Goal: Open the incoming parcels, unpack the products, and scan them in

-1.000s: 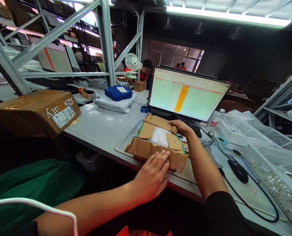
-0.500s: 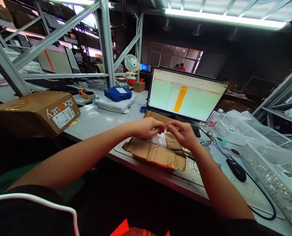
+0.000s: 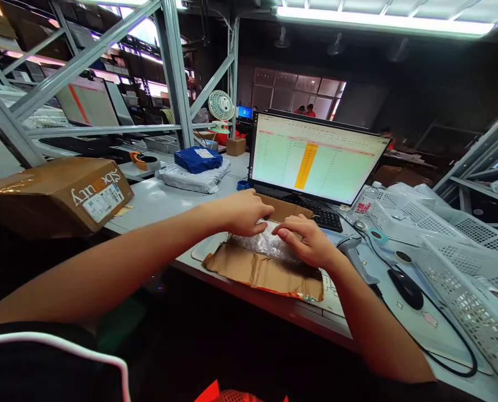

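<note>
An opened cardboard box [image 3: 266, 272] lies on the grey table's near edge, flaps spread, in front of a monitor [image 3: 316, 159]. Clear bubble wrap [image 3: 262, 245] fills its middle. My left hand [image 3: 243, 212] grips the far left edge of the bubble wrap with curled fingers. On the wrap's right side rests my right hand [image 3: 310, 241], fingers bent and pressing into the plastic. Both forearms reach over the near flap.
A taped brown carton [image 3: 56, 192] sits at the left. A blue parcel [image 3: 197, 158] on a grey bag lies behind. Keyboard [image 3: 324, 218], barcode scanner [image 3: 355, 258], mouse [image 3: 405, 288] and white mesh baskets [image 3: 462, 262] crowd the right. Metal shelving stands at the back left.
My left hand left the near flap and joined the right over the box. The side flaps have been spread, and both hands have dropped onto the bubble wrap.
</note>
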Tool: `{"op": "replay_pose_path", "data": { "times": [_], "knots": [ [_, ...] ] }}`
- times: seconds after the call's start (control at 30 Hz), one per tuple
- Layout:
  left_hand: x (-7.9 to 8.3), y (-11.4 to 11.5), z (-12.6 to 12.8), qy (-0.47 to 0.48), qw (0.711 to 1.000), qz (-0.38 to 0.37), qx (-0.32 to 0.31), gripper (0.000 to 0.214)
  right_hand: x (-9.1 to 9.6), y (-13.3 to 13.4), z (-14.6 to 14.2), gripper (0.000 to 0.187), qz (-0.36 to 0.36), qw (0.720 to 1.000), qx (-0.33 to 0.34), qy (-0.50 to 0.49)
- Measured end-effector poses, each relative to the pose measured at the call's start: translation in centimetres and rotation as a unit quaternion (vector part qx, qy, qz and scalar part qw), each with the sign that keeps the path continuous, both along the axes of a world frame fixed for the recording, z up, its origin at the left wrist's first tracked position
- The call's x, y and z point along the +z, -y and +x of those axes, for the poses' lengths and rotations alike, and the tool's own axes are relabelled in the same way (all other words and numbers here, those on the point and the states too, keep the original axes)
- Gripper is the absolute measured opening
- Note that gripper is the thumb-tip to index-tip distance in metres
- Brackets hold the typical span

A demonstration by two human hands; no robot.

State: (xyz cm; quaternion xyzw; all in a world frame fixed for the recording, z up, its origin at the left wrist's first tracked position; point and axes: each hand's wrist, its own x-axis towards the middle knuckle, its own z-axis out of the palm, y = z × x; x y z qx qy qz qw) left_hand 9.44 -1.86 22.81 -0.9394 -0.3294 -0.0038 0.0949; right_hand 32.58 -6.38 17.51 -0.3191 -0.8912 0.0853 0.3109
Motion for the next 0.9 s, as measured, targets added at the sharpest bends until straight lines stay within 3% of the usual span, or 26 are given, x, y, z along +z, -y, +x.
{"op": "replay_pose_path", "data": {
  "times": [0.1, 0.17, 0.23, 0.33, 0.43, 0.5, 0.6, 0.7, 0.8, 0.9],
  "knots": [
    [0.2, -0.2, -1.9, -0.054, 0.993, 0.003, 0.107, 0.053, 0.6, 0.7, 2.1, 0.038, 0.037, 0.995, -0.053, -0.076],
    [-0.2, -0.4, -3.2, -0.077, 0.985, -0.02, 0.151, 0.07, -0.2, 1.0, 4.3, 0.035, 0.041, 0.985, -0.106, -0.131],
    [-0.8, -0.5, -4.0, -0.073, 0.982, -0.044, 0.168, 0.077, -2.2, 1.2, 6.4, 0.035, 0.012, 0.968, -0.171, -0.186],
    [-1.5, -0.6, -3.7, -0.051, 0.987, -0.048, 0.146, 0.075, -6.9, 2.0, 8.1, 0.04, -0.072, 0.934, -0.233, -0.261],
    [-1.3, -0.7, -2.3, -0.048, 0.992, -0.064, 0.097, 0.079, -11.3, 3.3, 8.2, 0.039, -0.113, 0.918, -0.213, -0.316],
    [-1.0, -0.8, -1.5, -0.063, 0.989, -0.094, 0.097, 0.081, -13.2, 4.2, 7.9, 0.039, -0.116, 0.91, -0.189, -0.35],
    [-1.0, -0.7, -0.9, -0.082, 0.979, -0.138, 0.128, 0.077, -14.6, 4.9, 7.7, 0.072, -0.157, 0.897, -0.158, -0.381],
    [-1.7, -0.6, -0.5, -0.1, 0.973, -0.146, 0.148, 0.078, -15.2, 4.7, 7.4, 0.105, -0.245, 0.896, -0.147, -0.341],
    [-2.6, -0.8, 0.0, -0.125, 0.974, -0.142, 0.122, 0.072, -15.4, 4.1, 7.1, 0.094, -0.333, 0.896, -0.141, -0.258],
    [-3.3, -1.1, 0.2, -0.103, 0.977, -0.152, 0.106, 0.071, -14.9, 3.3, 6.8, 0.069, -0.324, 0.913, -0.129, -0.211]
  ]
}}
